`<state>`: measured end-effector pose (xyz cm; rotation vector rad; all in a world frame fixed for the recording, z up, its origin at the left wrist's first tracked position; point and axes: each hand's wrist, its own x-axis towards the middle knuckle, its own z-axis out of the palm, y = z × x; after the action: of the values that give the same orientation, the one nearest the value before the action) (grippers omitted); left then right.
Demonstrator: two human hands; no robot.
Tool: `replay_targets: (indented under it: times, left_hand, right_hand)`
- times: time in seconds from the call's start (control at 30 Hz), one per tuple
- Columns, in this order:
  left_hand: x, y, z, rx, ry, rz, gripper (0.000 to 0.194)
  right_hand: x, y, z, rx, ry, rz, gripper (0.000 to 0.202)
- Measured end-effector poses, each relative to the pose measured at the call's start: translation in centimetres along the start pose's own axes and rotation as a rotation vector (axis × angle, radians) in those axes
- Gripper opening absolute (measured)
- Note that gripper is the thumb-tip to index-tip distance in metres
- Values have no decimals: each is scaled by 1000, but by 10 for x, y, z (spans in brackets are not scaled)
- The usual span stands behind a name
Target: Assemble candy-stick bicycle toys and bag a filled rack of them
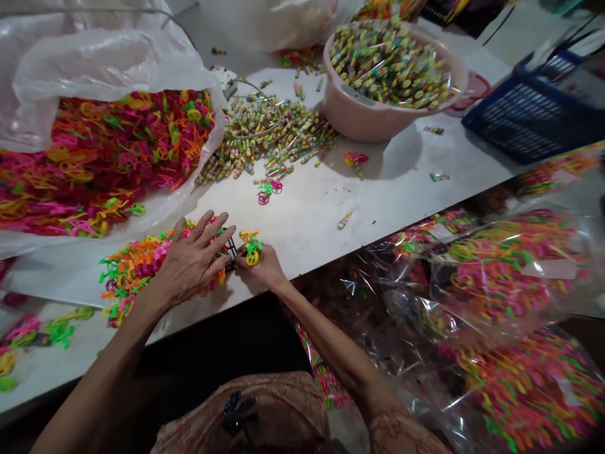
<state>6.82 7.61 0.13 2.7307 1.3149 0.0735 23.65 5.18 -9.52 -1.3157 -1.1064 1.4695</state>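
My left hand (191, 261) lies with its fingers spread over a packed block of small bright plastic toys (142, 261) near the table's front edge. A black rack (230, 244) with thin bars shows at the right end of that block. Beside it, my right hand (265, 268) is closed around a little plastic toy bicycle (253, 249) in yellow, green and orange. Its fingertips are close to the rack; whether they touch it I cannot tell. A pink and green toy bicycle (269, 189) lies loose on the white table (307, 214) farther back.
A large plastic bag (208, 157) of loose colourful parts lies open at left. Candy-like wrapped tubes (283, 126) are heaped behind, and more fill a pink basin (354, 116). A blue basket (529, 113) stands at right. Bagged toys (515, 271) lie below the table's edge.
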Motion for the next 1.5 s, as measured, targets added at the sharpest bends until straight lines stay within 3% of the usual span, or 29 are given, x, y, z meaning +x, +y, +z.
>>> replay_targets:
  times: [0.23,0.43,0.53,0.63,0.67,0.77,0.83,0.97,1.07,1.17,1.23,1.3,1.37,1.5]
  left_hand:
    - [-2,-2,8,13,-19,5,44]
    - [-3,-5,22,24,92,52,49]
    - [-3,-7,25,38,113,64,47]
    - [-2,-7,23,53,103,78,42]
    - [-1,-6,20,57,96,82,42]
    - [5,-1,13,73,81,63,45]
    - [8,1,10,85,92,33,46]
    - [8,-4,18,63,150,35,49]
    - [5,-14,31,16,205,53,48]
    - [3,-18,38,9,245,55,46]
    - [3,-19,39,33,242,67,47]
    - [3,-19,40,60,243,88,47]
    - [3,-19,39,74,257,113,46]
    - [3,-17,34,56,259,112,41]
  right_hand:
    - [7,-4,6,-580,-115,-227,10]
    - [-1,-26,15,-1012,-332,-232,20]
    - [2,-32,11,-1071,-381,-223,20]
    - [25,-46,-18,-954,-470,-250,14]
    - [38,-53,-30,-932,-446,-251,14]
    - [82,-78,-61,-1046,42,-146,20]
    - [104,-91,-71,-1111,233,-57,26]
    - [115,-95,-104,-1155,308,-14,29]
    - [105,-90,-158,-1183,429,51,31]
    - [97,-89,-218,-1185,653,191,34]
    - [99,-90,-245,-1165,707,248,34]
    - [104,-90,-256,-1151,695,255,32]
    - [108,-88,-254,-1146,673,246,28]
    - [102,-69,-220,-953,652,145,22]
